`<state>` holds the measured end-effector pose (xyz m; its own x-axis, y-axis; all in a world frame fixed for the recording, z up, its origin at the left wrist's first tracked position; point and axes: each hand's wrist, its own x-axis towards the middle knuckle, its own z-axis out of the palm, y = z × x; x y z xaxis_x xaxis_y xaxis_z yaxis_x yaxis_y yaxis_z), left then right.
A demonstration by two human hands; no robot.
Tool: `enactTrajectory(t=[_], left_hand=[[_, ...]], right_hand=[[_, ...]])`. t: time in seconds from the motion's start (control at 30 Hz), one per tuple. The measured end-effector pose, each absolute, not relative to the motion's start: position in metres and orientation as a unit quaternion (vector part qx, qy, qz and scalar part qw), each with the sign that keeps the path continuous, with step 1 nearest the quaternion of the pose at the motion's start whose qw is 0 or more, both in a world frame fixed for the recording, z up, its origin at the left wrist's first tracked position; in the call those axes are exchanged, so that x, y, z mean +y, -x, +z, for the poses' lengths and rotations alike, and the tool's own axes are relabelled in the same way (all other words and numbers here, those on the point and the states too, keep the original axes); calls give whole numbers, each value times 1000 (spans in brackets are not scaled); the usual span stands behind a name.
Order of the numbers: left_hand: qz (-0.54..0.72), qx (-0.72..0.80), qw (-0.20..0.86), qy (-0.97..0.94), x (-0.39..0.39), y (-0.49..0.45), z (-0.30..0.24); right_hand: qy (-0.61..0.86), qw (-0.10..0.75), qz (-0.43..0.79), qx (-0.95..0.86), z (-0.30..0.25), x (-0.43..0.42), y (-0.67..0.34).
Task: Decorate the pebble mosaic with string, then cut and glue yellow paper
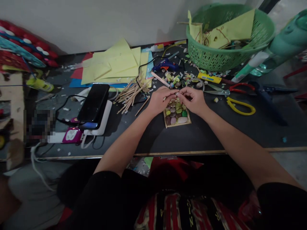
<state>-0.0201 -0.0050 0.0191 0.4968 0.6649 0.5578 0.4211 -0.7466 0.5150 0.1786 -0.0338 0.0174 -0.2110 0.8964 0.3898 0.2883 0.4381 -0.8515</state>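
A small stick-edged panel of coloured pebbles (178, 114) lies on the dark table, its far end hidden under my hands. My left hand (161, 99) is at its upper left, thumb and fingers pinched together. From the other side my right hand (193, 99) meets it, also in a pinch. Between the fingertips shows a small pale bit, too small to name. Loose pebbles (176, 80) are heaped just beyond. A bundle of thin wooden sticks (130, 95) lies left of my left hand.
A green basket (206, 59) with paper stands back right, beside a bottle (285, 41). Yellow-handled scissors (241, 107), red-handled pliers (242, 88) and a blue glue gun (166, 65) lie about. Left are paper sheets (117, 64), a phone (93, 102) and cables. Another person's leg (35, 188) shows lower left.
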Motion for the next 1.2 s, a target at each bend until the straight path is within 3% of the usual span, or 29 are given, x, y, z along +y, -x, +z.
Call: enactTrajectory(t=[0.53, 0.83, 1.0, 1.2], left_hand=[[410, 290, 145, -852, -6, 16, 20], [430, 331, 163, -824, -11, 11, 24], [445, 350, 184, -804, -13, 8, 25], [442, 339, 288, -779, -21, 4, 27]], right_hand=[[424, 455, 304, -722, 15, -36, -180], [450, 440, 116, -768, 17, -42, -177], [455, 468, 153, -742, 19, -41, -176], [495, 530, 176, -665, 11, -20, -194]])
